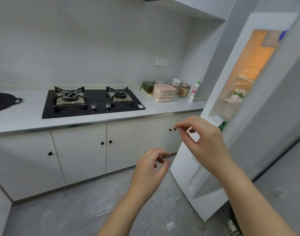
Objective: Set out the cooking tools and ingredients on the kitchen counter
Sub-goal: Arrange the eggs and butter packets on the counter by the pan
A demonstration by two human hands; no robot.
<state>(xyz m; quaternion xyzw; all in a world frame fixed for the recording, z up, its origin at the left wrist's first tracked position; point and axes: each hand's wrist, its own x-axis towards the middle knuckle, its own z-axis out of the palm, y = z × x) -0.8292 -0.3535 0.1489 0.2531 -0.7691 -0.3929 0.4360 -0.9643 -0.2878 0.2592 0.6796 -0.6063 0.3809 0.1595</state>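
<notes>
The white counter (169, 107) runs along the wall with a black two-burner gas hob (93, 103) set into it. At its right end stand two stacked pink-lidded boxes (163, 94), a green-lidded container (147, 87), a white cup (176, 82), a glass jar (183, 90) and a white spray bottle (193, 91). A black pan (3, 101) lies at the far left. My left hand (151, 169) and my right hand (203, 138) hover in mid-air before the cabinets, fingers loosely curled, holding nothing. The right one is close to the open fridge door (185, 176).
The white fridge (247, 68) at the right is open and lit inside, with cartons (236, 97) on its door shelves. White cabinet doors (81, 150) with black knobs sit under the counter. A wall socket (161, 62) is above the containers. Grey floor lies below.
</notes>
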